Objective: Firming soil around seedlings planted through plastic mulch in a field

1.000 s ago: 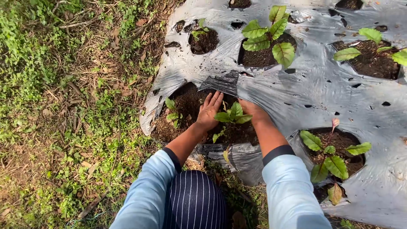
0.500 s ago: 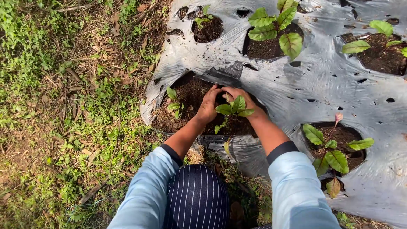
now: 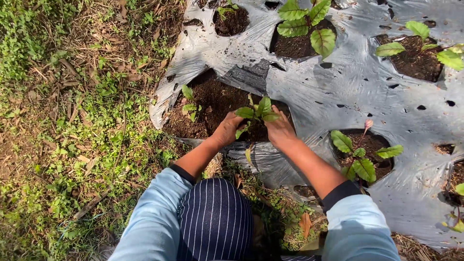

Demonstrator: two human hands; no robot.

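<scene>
Down in a soil hole (image 3: 212, 104) cut through the plastic sheet (image 3: 348, 82), the left hand (image 3: 227, 130) and right hand (image 3: 279, 129) cup a seedling (image 3: 258, 110), fingers seemingly half-curled against the dirt around its base.

Probably a farm plot: plastic mulch (image 3: 367, 92), seedlings (image 3: 360, 154).

grass and dry leaves (image 3: 72, 121) left | seedling (image 3: 360, 154) right of centre | leafy plants (image 3: 307, 21) top | small sprout (image 3: 189, 102) centre-left
</scene>
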